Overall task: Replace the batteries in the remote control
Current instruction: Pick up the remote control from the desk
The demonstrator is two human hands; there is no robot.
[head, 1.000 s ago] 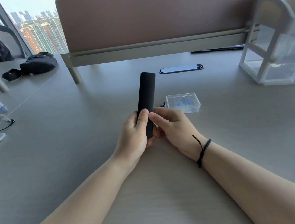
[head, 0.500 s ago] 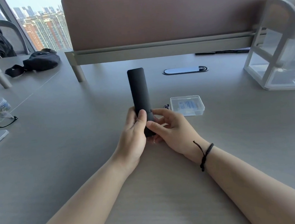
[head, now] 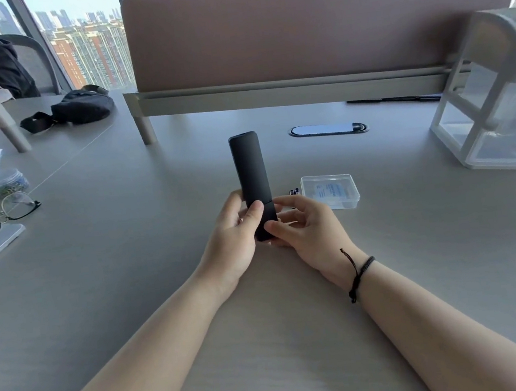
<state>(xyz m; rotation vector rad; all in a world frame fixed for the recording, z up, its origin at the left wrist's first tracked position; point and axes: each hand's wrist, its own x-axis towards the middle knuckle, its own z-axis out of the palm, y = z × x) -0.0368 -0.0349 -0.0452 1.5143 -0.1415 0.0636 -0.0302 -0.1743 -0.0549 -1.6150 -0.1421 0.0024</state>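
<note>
Currently both hands clamp the remote [head: 252, 176], held upright above the desk [head: 130, 274]. Left hand [head: 233, 233] wraps its lower part, thumb on the back. Right hand [head: 304, 222] pinches the bottom end, thumb on the seam's lower section. Clear box [head: 330, 191] just beyond the right hand; glasses [head: 4, 209] far left of the left hand; partition [head: 311, 28] beyond.

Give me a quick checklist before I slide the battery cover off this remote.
1. Left hand grips the remote body: ok.
2. Right hand thumb on the lower cover section: ok.
3. Back of remote faces up, seam line visible: ok.
4. Clear plastic box beside the hands on the desk: ok.
5. Fresh batteries in that box: cannot tell.
6. Cover already loosened: cannot tell.
</note>
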